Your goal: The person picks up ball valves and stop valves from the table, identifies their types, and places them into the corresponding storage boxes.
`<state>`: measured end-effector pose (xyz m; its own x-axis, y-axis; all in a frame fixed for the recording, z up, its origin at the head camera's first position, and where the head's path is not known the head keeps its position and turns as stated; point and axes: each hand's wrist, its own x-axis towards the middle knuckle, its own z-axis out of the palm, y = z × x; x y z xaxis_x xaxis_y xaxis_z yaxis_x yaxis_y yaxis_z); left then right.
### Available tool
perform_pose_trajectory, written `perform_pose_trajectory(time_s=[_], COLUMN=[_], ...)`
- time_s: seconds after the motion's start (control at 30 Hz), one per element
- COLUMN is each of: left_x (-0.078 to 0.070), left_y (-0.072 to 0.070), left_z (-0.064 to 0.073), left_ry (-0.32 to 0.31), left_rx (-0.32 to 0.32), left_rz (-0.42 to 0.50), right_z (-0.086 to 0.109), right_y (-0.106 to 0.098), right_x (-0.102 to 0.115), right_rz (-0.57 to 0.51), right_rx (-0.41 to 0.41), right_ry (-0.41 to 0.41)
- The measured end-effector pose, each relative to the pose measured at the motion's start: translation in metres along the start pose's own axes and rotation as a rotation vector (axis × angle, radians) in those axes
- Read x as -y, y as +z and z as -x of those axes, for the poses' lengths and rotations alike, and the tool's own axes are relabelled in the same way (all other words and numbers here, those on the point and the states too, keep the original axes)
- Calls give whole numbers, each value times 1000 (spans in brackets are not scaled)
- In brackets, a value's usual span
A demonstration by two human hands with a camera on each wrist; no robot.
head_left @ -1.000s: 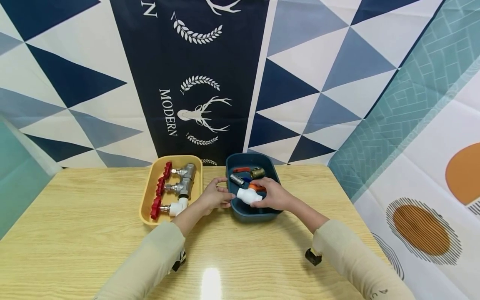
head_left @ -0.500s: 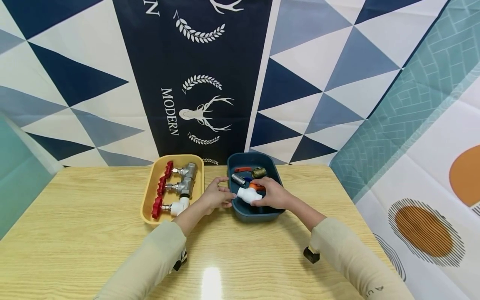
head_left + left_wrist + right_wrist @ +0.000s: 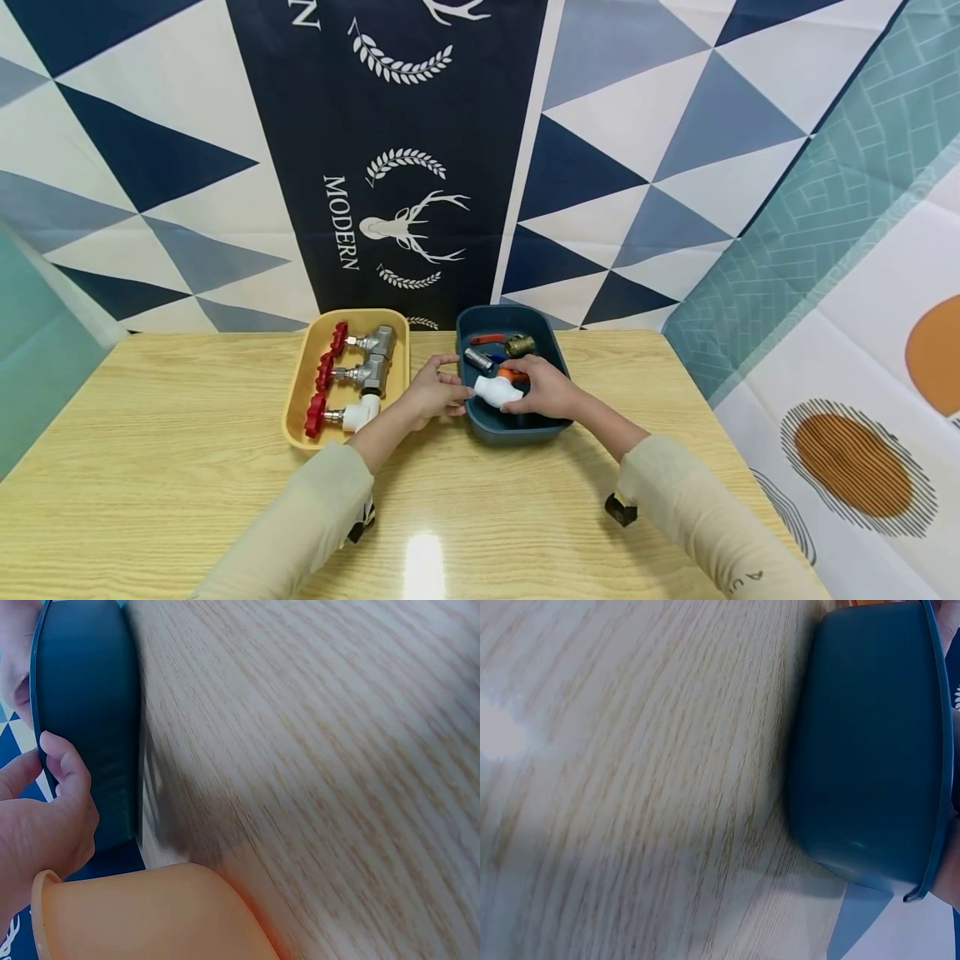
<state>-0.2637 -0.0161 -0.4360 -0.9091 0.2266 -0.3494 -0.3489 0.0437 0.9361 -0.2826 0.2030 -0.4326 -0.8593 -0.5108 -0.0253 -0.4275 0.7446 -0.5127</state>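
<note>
A white plastic ball valve (image 3: 497, 392) with an orange handle (image 3: 514, 375) lies low in the dark blue bin (image 3: 517, 435). My right hand (image 3: 546, 389) reaches over the bin's right side and grips this valve, thumb at its near end and fingers by the handle. On the bin's left side my left hand (image 3: 433, 392) pinches the rim; in the left wrist view fingers (image 3: 69, 769) of that hand bend at the rim against the outer wall. Most of the right hand is hidden behind the bin wall in the right wrist view.
Beside the ball valve the bin holds a silver metal fitting (image 3: 478, 360), a brass valve (image 3: 519, 346) and a red handle (image 3: 487, 339). A yellow bin (image 3: 294, 410) at the left holds several valves with red handwheels (image 3: 315, 414). A patterned cloth backdrop (image 3: 405, 167) rises behind the wooden table (image 3: 187, 483).
The head view has shifted very slightly. Both hands keep their places on the bin rim and the ball valve.
</note>
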Motion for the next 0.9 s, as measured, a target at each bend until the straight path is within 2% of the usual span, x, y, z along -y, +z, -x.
perform_pose_trajectory(time_s=[0.9], left_x=[3], left_y=[1], left_z=[-1], left_ry=[12], left_rx=[-5], left_rz=[0], right_z=[-5], right_y=[5], right_x=[0], right_rz=[30], right_rx=[7], right_ry=[2])
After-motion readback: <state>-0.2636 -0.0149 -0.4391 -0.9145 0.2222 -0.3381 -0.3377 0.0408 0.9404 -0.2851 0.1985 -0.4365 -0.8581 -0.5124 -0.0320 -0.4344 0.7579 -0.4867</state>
